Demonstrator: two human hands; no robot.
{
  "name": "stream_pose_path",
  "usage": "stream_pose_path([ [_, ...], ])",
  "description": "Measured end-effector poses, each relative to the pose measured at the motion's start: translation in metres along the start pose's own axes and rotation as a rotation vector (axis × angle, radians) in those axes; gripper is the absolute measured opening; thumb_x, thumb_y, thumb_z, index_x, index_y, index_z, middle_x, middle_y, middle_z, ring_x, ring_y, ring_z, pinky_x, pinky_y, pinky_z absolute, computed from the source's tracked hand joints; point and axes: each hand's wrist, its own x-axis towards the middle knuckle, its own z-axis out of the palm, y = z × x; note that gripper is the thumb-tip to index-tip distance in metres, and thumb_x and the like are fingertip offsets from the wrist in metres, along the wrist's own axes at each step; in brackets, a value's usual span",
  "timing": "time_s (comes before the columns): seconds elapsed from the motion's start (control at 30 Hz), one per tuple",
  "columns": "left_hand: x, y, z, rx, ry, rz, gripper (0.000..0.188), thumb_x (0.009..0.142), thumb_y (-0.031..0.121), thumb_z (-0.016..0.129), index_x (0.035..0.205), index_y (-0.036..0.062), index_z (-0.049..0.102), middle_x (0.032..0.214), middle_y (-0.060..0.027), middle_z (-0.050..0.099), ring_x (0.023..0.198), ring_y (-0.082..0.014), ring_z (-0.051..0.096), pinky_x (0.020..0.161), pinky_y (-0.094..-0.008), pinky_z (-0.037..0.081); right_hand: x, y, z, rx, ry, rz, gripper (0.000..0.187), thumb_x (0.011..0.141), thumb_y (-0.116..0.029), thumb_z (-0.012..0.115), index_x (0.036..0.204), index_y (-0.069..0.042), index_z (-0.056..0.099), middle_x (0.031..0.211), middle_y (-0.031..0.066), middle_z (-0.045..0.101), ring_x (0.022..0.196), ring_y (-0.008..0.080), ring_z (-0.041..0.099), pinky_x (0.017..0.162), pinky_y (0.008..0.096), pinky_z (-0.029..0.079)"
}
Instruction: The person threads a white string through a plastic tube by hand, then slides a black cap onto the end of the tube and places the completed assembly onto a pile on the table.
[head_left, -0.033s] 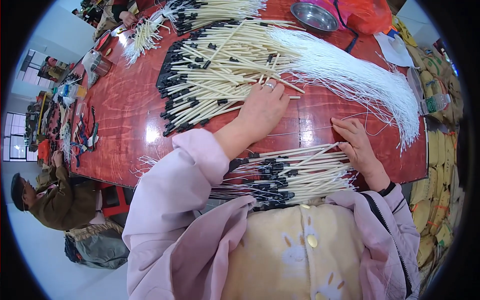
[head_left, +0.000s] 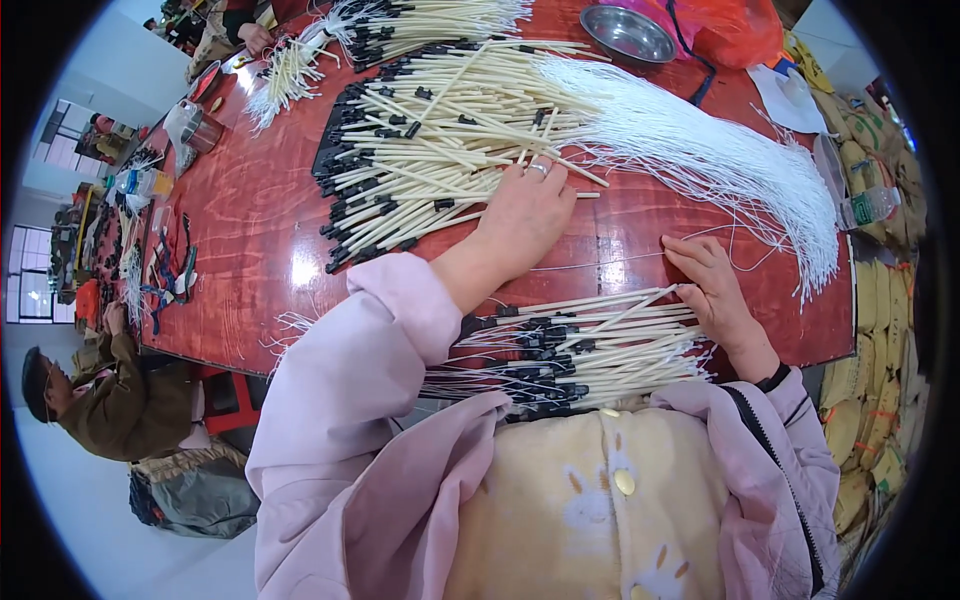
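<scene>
Many cream-coloured sticks with black end pieces lie heaped in a pile across the middle of the table, and a long bundle of white cords trails from them to the right. My left hand, with a ring on one finger, is at the pile's near right edge. Its fingers are bent down and closed around a stick, with the fingertips partly hidden. My right hand rests lower right, thumb and fingers apart. A thin white cord reaches its fingertips. Its thumb is by the end of a nearer stack of sticks.
The red wooden table holds a steel bowl, a red plastic bag and a smaller stick bundle. Sacks are piled at right. Another person sits at the left beside a red stool.
My left hand and sleeve have shifted very slightly. Everything else looks the same.
</scene>
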Motion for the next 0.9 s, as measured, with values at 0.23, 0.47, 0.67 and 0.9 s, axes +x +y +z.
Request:
stream_pose_path([
  [0.23,0.019,-0.013,0.0,-0.039,0.125,-0.022,0.008,0.087,0.014,0.065,0.09,0.0089,0.071,0.097,-0.0107,0.066,0.096,-0.0279,0.064,0.079,-0.0416,0.051,0.005,-0.001,0.002,0.03,0.031,-0.003,0.054,0.101,-0.043,0.054,0.13,0.001,0.065,0.143,0.0136,0.061,0.121,0.0347,0.053,0.108,0.0452,0.039],
  [0.47,0.002,0.004,-0.074,-0.649,0.3,-0.186,0.017,0.089,0.006,0.069,0.104,0.0031,0.075,0.088,-0.0156,0.068,0.082,-0.0352,0.066,0.074,-0.0421,0.053,-0.002,0.007,0.003,0.034,0.039,-0.016,0.052,0.102,-0.042,0.054,0.129,0.001,0.066,0.143,0.013,0.062,0.119,0.034,0.054,0.108,0.0444,0.04],
  [0.67,-0.108,-0.005,-0.075,-0.588,0.014,-0.514,0.017,0.089,0.0,0.068,0.105,0.0001,0.075,0.088,-0.0171,0.069,0.082,-0.0363,0.067,0.073,-0.0402,0.052,0.0,0.007,0.003,0.061,0.042,-0.025,0.052,0.103,-0.043,0.052,0.13,-0.001,0.067,0.143,0.0117,0.062,0.119,0.0332,0.053,0.109,0.0438,0.038],
  [0.9,-0.135,-0.006,-0.057,-0.554,-0.03,-0.513,0.017,0.089,-0.001,0.068,0.104,-0.0012,0.075,0.085,-0.0158,0.068,0.079,-0.0312,0.066,0.071,-0.0354,0.051,0.002,0.003,0.002,0.073,0.013,-0.008,0.051,0.104,-0.042,0.051,0.132,-0.002,0.067,0.144,0.0101,0.062,0.119,0.032,0.053,0.11,0.0435,0.037],
])
